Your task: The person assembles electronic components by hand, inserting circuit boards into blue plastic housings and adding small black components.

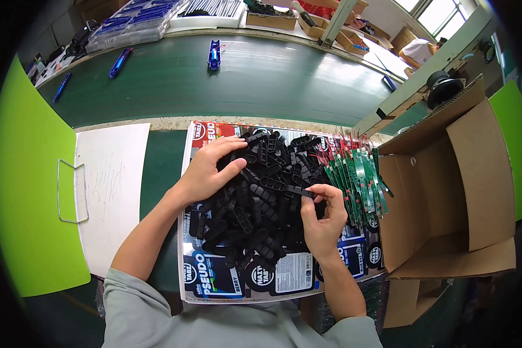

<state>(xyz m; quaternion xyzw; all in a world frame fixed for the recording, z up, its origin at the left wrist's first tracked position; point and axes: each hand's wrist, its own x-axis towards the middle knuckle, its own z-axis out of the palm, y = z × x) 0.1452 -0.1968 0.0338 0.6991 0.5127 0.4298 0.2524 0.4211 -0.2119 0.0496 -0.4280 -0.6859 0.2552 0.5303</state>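
Observation:
A heap of small black oblong pieces [243, 214], with rounded ends and notched or slotted tops, lies on a printed sheet [214, 278] in front of me. They look like moulded plastic or rubber parts. My right hand [325, 223] pinches one black oblong piece [296, 191] between thumb and fingertips at the heap's right side. Over the upper left of the heap rests my left hand [211, 168], its thumb and fingers apart, the fingertips touching the pieces. Just right of the heap lie several narrow green circuit boards [356, 182] with red wires.
An open cardboard box [414, 209] stands at the right. To the left are a white sheet [113, 191] and a bright green board [32, 191] with a wire clip. Beyond runs a green conveyor belt [272, 69] carrying blue housings [214, 55]. Another person [417, 52] sits far right.

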